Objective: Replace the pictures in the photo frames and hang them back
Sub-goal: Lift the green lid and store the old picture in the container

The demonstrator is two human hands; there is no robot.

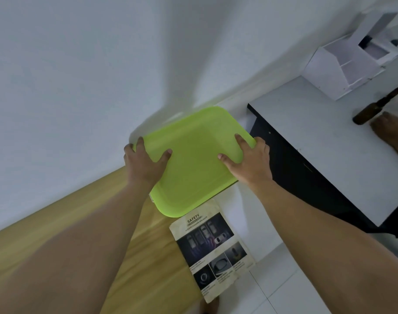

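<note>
Lime-green frame (pixel 193 164) is clasped at both side edges: the left hand (pixel 143 164) and right hand (pixel 250 159) each curl fingers behind it, thumbs on its face. Nearer than the grip lies a printed SAFETY sheet (pixel 212 248). Just beyond the grip is the white wall (pixel 80 87). Farther right, a desk (pixel 329 141) carries a brown bottle (pixel 370 112).

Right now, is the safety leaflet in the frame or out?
Out. The leaflet lies at the table's edge, below the frame, held by the left hand and right hand.
</note>
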